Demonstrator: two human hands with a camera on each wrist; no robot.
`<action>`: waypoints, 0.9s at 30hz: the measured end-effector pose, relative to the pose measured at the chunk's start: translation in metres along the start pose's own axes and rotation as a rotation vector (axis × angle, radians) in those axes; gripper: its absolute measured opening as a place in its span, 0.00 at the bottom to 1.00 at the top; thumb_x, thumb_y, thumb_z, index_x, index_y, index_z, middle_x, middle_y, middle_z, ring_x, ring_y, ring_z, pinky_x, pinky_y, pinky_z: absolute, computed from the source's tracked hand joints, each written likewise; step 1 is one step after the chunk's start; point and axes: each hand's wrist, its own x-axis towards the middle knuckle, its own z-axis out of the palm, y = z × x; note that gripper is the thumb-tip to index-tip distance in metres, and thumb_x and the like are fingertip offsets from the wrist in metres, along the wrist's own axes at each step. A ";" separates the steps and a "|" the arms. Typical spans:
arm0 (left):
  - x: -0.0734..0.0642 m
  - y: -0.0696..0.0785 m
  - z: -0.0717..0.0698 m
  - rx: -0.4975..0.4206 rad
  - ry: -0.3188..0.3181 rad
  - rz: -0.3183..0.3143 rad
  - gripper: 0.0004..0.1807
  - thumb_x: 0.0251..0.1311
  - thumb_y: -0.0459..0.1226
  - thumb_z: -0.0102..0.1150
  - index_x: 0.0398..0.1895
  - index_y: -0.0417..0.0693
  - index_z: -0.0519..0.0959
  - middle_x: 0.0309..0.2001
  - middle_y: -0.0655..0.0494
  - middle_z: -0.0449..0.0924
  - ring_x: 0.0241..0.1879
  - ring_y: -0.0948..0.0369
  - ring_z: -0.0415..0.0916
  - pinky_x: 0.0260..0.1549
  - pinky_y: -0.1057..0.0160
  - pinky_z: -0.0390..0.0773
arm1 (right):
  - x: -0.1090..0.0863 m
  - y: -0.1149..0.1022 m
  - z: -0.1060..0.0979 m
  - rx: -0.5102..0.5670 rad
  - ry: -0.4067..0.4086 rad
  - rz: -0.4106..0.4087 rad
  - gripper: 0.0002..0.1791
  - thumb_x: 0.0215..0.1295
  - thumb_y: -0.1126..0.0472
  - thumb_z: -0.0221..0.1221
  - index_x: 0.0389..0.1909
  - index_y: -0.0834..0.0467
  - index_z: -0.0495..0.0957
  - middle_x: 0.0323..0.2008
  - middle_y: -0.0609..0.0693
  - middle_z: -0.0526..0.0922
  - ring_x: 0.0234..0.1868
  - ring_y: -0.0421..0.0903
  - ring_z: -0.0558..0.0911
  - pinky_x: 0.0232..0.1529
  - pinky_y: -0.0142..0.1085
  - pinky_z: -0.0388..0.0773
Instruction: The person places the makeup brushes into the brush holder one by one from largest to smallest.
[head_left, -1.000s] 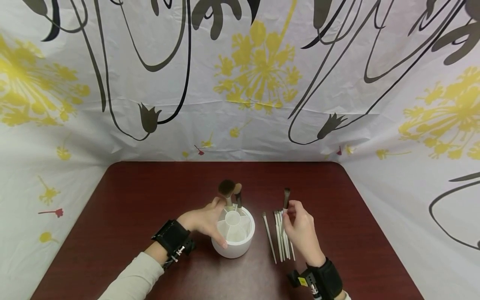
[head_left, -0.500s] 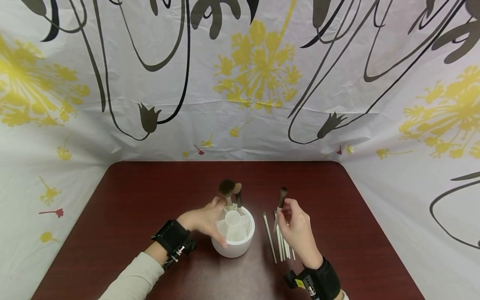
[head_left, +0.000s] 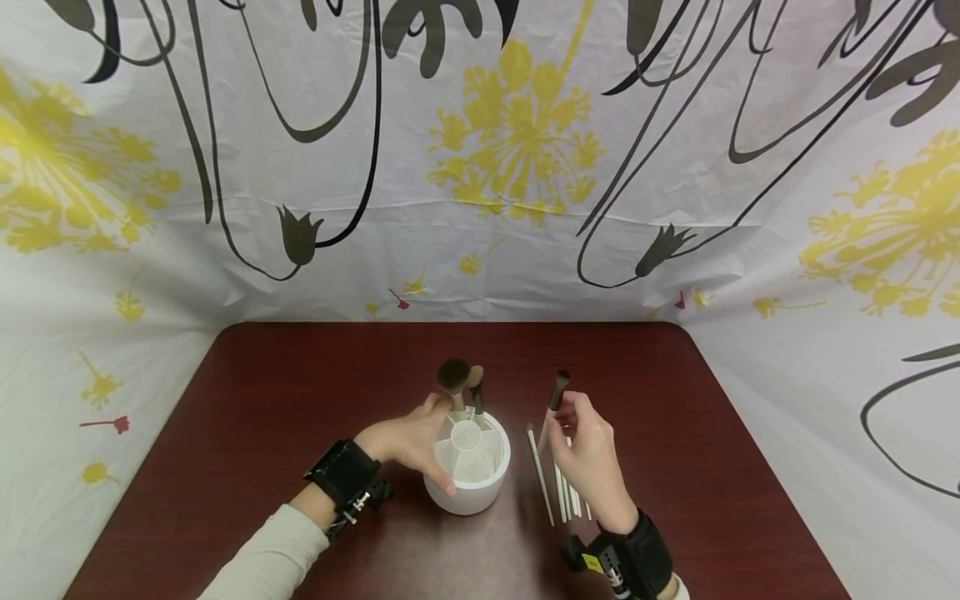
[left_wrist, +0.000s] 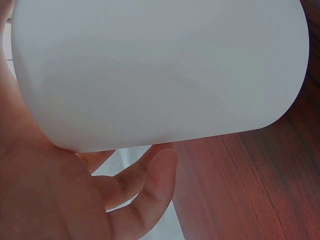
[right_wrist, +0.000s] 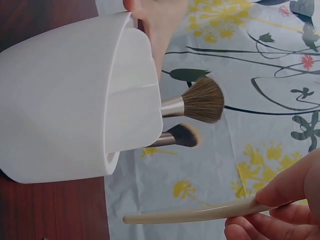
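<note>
A round white makeup brush holder [head_left: 467, 498] with divided compartments stands on the table, my left hand [head_left: 411, 440] gripping its left side. The thumb lies along the front and the other fingers go behind. Two makeup brushes stand in its back compartments: a large fluffy brush [right_wrist: 205, 102] and a smaller dark one with a pale tip [right_wrist: 185, 135]. Right of the holder, my right hand [head_left: 588, 462] pinches a makeup brush [head_left: 559, 390], bristles up. In the right wrist view its pale handle [right_wrist: 190, 215] points towards the holder's side, apart from it.
Several thin, pale-handled brushes [head_left: 564, 493] lie side by side under and beside my right hand. One brush [head_left: 541, 477] lies a little apart, nearer the holder. Behind the dark red table [head_left: 337, 367] hangs a patterned white cloth [head_left: 480, 275].
My right hand has carried the upright brush left, towards the holder, and the brush has tilted slightly. The left hand and the holder have stayed in place.
</note>
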 end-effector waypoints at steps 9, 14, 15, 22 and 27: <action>-0.002 0.000 0.000 -0.019 -0.005 -0.014 0.66 0.18 0.54 0.77 0.66 0.43 0.50 0.61 0.42 0.50 0.62 0.49 0.53 0.56 0.51 0.62 | 0.003 -0.007 0.002 0.038 0.003 0.013 0.19 0.48 0.75 0.61 0.42 0.66 0.69 0.29 0.53 0.77 0.29 0.43 0.80 0.27 0.34 0.77; -0.001 0.000 0.000 -0.012 0.005 0.002 0.65 0.18 0.53 0.77 0.65 0.43 0.52 0.60 0.42 0.51 0.61 0.49 0.54 0.55 0.51 0.62 | 0.005 -0.010 0.004 0.051 0.008 0.005 0.19 0.48 0.76 0.61 0.42 0.66 0.69 0.29 0.53 0.77 0.29 0.43 0.80 0.27 0.36 0.78; -0.001 0.000 0.001 -0.008 0.006 0.004 0.65 0.18 0.53 0.77 0.65 0.43 0.53 0.60 0.42 0.51 0.61 0.49 0.54 0.55 0.51 0.62 | 0.005 -0.011 0.004 0.057 0.008 0.003 0.19 0.48 0.76 0.61 0.42 0.66 0.69 0.29 0.53 0.77 0.29 0.43 0.80 0.27 0.36 0.78; -0.001 -0.001 0.001 -0.006 0.010 0.003 0.64 0.18 0.54 0.77 0.65 0.45 0.52 0.60 0.42 0.52 0.61 0.49 0.55 0.55 0.52 0.62 | 0.008 -0.017 0.007 0.084 0.004 -0.004 0.18 0.48 0.76 0.61 0.41 0.65 0.69 0.29 0.52 0.77 0.29 0.43 0.80 0.28 0.33 0.78; -0.001 -0.001 0.000 -0.018 0.009 0.011 0.64 0.19 0.54 0.77 0.65 0.45 0.52 0.60 0.42 0.51 0.61 0.50 0.54 0.55 0.52 0.62 | 0.009 -0.019 0.009 0.074 0.004 -0.016 0.18 0.48 0.76 0.61 0.41 0.65 0.69 0.29 0.52 0.77 0.29 0.43 0.80 0.28 0.33 0.77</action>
